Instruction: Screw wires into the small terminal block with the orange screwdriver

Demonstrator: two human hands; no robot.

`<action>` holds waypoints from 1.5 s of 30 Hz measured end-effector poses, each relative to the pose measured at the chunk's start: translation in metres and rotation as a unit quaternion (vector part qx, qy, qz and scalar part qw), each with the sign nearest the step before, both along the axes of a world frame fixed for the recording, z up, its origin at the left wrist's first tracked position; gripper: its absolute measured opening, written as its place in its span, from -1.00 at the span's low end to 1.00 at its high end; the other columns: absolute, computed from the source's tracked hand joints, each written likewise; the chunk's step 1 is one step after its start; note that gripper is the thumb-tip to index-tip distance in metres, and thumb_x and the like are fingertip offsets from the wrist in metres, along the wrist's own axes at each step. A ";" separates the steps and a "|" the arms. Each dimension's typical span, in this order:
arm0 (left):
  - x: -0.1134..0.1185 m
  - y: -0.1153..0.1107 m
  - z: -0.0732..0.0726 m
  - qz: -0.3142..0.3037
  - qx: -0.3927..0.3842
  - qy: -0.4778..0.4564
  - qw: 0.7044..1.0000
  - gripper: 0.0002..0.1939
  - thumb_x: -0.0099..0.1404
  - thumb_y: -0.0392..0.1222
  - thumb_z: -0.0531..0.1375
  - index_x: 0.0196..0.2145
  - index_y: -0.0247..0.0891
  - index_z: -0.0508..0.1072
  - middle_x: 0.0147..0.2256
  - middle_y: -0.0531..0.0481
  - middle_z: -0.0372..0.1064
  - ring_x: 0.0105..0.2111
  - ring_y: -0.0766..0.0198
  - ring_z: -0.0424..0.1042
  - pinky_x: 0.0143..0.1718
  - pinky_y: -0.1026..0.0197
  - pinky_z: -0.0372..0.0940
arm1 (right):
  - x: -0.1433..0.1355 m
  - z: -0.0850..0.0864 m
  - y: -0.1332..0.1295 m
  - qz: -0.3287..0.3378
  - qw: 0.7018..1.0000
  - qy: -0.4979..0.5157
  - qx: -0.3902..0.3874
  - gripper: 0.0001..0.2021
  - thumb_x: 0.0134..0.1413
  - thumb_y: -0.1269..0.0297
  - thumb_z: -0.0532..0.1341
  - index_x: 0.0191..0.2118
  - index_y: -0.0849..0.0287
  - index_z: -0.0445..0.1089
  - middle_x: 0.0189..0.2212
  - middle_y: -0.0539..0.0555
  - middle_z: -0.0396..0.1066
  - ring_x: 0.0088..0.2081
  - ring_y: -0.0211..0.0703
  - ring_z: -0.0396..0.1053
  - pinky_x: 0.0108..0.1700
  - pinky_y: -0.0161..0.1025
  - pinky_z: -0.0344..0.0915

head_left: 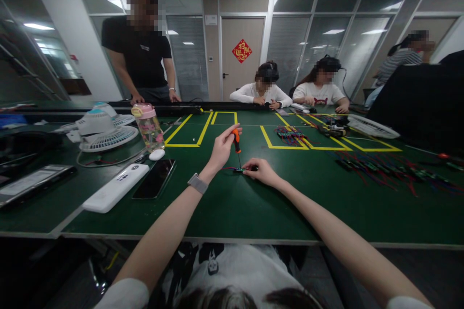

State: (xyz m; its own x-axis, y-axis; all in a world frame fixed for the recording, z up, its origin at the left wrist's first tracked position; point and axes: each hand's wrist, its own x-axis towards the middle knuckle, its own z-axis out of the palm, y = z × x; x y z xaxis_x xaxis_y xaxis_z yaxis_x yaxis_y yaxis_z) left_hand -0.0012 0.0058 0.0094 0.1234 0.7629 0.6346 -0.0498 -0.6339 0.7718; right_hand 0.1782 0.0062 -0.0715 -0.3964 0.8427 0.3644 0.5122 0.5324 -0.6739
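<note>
- Left hand: fingers nearly straight, lightly closed on the orange-and-black screwdriver, which stands nearly upright.
- Small circuit board: on the green table at twelve o'clock, under the screwdriver's tip.
- Right hand: curled, fingertips holding the board's three-o'clock end.
- Black phone at eleven; wired boards toward two.

Through one head-worn camera, we look forward and down across the table from close above its near side; our view reaches past its far side to the door and glass wall.
</note>
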 end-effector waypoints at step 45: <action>0.000 -0.003 -0.003 0.094 0.047 0.046 0.993 -0.79 0.26 -0.21 0.17 -0.14 -0.20 0.48 -0.21 -0.04 0.39 -0.27 0.31 0.41 -0.20 0.28 0.33 | 0.000 0.000 -0.001 -0.017 0.999 -0.031 0.036 -0.84 -0.03 0.32 0.28 -0.30 0.23 0.54 -0.43 0.07 0.44 -0.40 -0.24 0.36 -0.30 -0.31 0.27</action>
